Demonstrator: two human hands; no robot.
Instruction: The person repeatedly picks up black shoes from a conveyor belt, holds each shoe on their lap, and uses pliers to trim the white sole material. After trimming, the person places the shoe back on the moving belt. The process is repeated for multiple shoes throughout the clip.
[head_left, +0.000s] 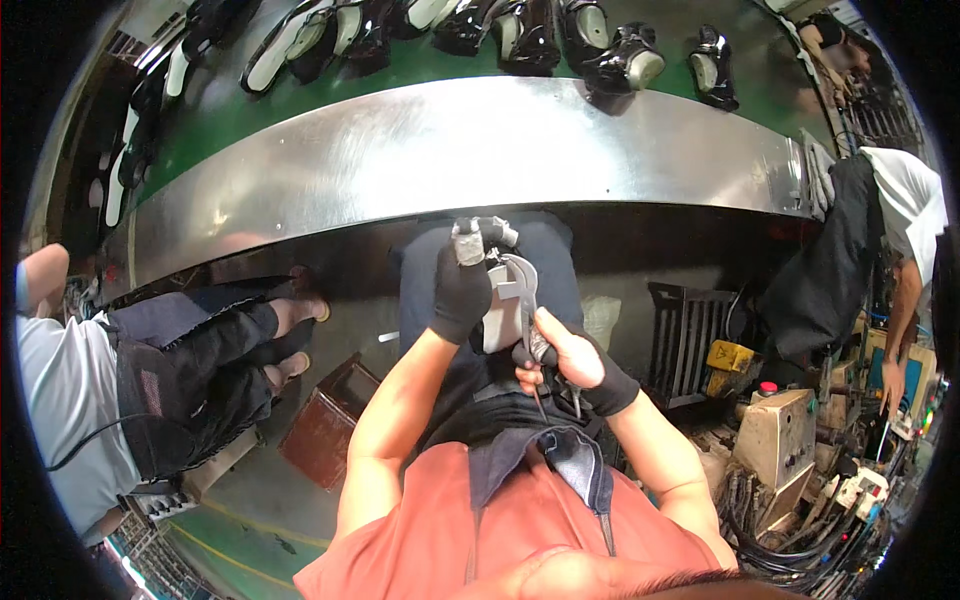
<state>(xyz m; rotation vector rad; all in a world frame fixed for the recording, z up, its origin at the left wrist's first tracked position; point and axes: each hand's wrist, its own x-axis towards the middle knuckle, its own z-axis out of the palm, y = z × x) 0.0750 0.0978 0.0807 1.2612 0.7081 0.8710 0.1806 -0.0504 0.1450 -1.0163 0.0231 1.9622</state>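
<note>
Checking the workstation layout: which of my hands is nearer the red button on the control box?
Right. Your right hand, around the curved metal tool, is to the left of the red button; your left hand is farther left and farther out in front of you.

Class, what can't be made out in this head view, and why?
Curved grey metal tool: head view, grip partly under black-gloved right hand.
Rounded beige piece: head view, left edge behind black-gloved left hand.
Pale-shirted person at left: head view, head cut off by picture's edge.
Beige boxy control panel: head view, markings too small.
</note>
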